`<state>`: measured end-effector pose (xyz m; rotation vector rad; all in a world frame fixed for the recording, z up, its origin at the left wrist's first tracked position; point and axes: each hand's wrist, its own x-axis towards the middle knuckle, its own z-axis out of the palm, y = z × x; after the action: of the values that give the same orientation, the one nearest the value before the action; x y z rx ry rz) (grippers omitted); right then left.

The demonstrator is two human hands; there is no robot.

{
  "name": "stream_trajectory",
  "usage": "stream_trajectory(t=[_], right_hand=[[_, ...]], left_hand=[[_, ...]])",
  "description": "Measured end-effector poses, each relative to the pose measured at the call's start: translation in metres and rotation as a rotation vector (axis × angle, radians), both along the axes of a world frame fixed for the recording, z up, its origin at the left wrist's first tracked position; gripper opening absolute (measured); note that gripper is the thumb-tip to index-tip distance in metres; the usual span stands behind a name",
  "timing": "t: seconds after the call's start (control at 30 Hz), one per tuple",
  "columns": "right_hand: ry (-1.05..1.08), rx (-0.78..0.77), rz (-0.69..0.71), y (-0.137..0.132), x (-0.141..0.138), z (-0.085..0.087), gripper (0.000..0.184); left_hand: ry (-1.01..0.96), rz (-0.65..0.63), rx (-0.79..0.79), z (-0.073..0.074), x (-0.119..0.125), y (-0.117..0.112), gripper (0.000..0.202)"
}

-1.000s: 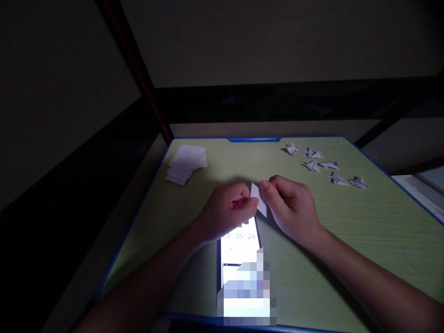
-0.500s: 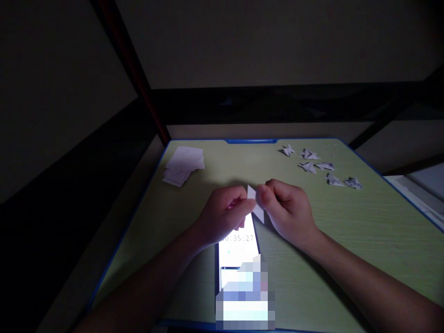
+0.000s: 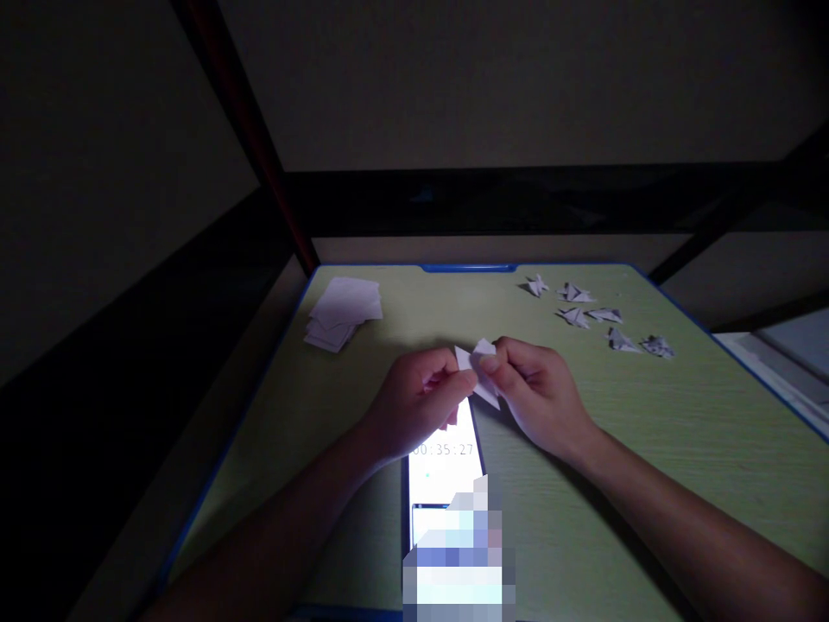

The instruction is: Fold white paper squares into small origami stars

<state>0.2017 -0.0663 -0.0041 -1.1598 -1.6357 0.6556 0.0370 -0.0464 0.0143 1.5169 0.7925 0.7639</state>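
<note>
Between my two hands, above the upper end of a lit phone, is a small folded piece of white paper (image 3: 484,390). My left hand (image 3: 420,399) pinches its left side between thumb and curled fingers. On the other side my right hand (image 3: 541,389) grips it, the thumb pressed on a raised flap. The fingertips behind the paper are hidden. Below my left hand lies the phone (image 3: 444,475), its bright screen showing timer digits and its lower part blurred out by blocks.
A loose stack of white paper sheets (image 3: 346,302) lies at the back left of the green table (image 3: 648,484). Several small folded paper figures (image 3: 573,317) are scattered at the back right. The table has a blue rim (image 3: 363,264). Beyond its right edge are white flat things (image 3: 777,363).
My right thumb has shifted slightly, and a flap of the paper now stands up beside it. The paper's lower tip has moved a little right and up. My left hand keeps its hold.
</note>
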Motion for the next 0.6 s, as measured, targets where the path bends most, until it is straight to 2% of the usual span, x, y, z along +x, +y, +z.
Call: stream_trajectory(t=[0.23,0.43,0.6], right_hand=[[0.128,-0.092,0.104,-0.0023,-0.0037,0.0059,0.039],[0.152,-0.117,0.118,-0.0043,-0.003,0.0055,0.038],[0.123,-0.082,0.122,-0.0051,-0.0027,0.0045,0.039]], left_hand=[[0.03,-0.058,0.06,0.0029,-0.0011,-0.001,0.024],[-0.01,-0.148,-0.004,0.0019,-0.0024,0.0003,0.022],[-0.044,-0.044,-0.021,0.0004,0.0004,0.0008,0.02]])
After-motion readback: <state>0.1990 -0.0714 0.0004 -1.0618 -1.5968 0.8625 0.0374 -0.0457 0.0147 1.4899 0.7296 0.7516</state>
